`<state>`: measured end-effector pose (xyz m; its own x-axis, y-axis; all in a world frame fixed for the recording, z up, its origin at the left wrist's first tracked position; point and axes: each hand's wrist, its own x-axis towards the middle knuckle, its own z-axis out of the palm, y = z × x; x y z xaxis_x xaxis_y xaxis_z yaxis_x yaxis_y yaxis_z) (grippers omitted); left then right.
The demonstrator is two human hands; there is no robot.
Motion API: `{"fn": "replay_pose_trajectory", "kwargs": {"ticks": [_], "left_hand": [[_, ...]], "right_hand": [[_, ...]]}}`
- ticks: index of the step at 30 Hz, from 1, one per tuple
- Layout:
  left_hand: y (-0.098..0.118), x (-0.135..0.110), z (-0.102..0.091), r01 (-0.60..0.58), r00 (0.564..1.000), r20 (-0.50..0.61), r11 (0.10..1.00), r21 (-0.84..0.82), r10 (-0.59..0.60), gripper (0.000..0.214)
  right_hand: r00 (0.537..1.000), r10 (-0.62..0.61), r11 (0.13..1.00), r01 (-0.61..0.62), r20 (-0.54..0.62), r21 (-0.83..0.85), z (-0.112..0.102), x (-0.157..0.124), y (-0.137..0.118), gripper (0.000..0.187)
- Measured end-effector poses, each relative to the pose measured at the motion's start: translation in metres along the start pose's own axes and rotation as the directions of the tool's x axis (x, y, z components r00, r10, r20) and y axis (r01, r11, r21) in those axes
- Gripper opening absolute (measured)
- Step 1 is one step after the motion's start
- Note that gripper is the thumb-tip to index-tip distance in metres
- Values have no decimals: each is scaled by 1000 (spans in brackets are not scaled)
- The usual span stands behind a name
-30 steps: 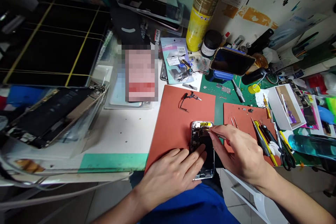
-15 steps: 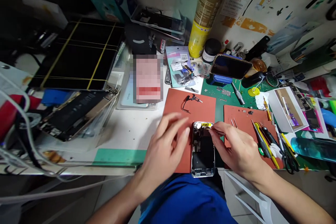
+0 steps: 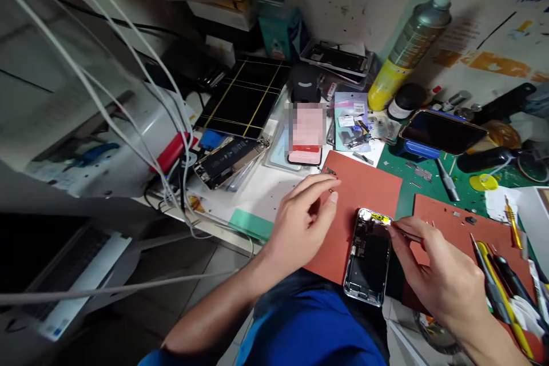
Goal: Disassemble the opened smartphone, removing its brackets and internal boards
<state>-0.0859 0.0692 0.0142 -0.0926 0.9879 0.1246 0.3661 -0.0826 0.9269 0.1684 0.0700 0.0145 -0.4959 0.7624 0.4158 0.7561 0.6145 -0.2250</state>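
Note:
An opened phone (image 3: 368,257) with its insides exposed lies tilted over the near edge of the red-brown mat (image 3: 360,183). My right hand (image 3: 441,269) is closed around thin metal tweezers (image 3: 407,233), whose tip meets the upper right corner of the phone, beside a yellow patch. Left of the phone, my left hand (image 3: 304,223) has its thumb and forefinger close together. A small dark flex cable (image 3: 330,171) shows just beyond the fingertips, with a bit of it between them; the rest of it is hidden by the hand.
A second mat (image 3: 480,234) at the right carries small parts, with a yellow-handled tool (image 3: 501,291) at its edge. Behind stand a spray can (image 3: 398,63) and a phone on a blue stand (image 3: 441,131). White cables (image 3: 124,103) hang at the left.
The view has swung left, bringing a laptop into sight. My left hand has moved up to the flex cable, which has shifted to the mat's left edge. The tweezers stay at the phone's top.

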Motion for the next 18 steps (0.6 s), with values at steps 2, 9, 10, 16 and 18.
{"fn": "replay_pose_trajectory", "kwargs": {"ticks": [2, 9, 10, 16, 18], "left_hand": [[-1, -12, -24, 30, 998, -53, 999, 30, -28, 25], [-50, -21, -73, 295, 938, -233, 944, 148, -257, 30], [-55, -21, -75, 297, 939, -240, 931, 211, -245, 31], [-61, -37, -66, 166, 943, -325, 739, 653, 76, 24], [-56, -44, -55, 52, 927, -293, 691, 721, 235, 17]], "right_hand": [[1000, 1, 1000, -1, 3, -12, 1, 0, 0, 12], [1000, 13, 999, -12, 5, -35, 2, 4, -3, 12], [1000, 14, 999, -14, 3, -35, 2, 4, -4, 12], [999, 37, 999, -37, 4, 6, 0, 10, -10, 14], [997, 74, 996, -74, 5, 45, -1, 12, -11, 16]]}}
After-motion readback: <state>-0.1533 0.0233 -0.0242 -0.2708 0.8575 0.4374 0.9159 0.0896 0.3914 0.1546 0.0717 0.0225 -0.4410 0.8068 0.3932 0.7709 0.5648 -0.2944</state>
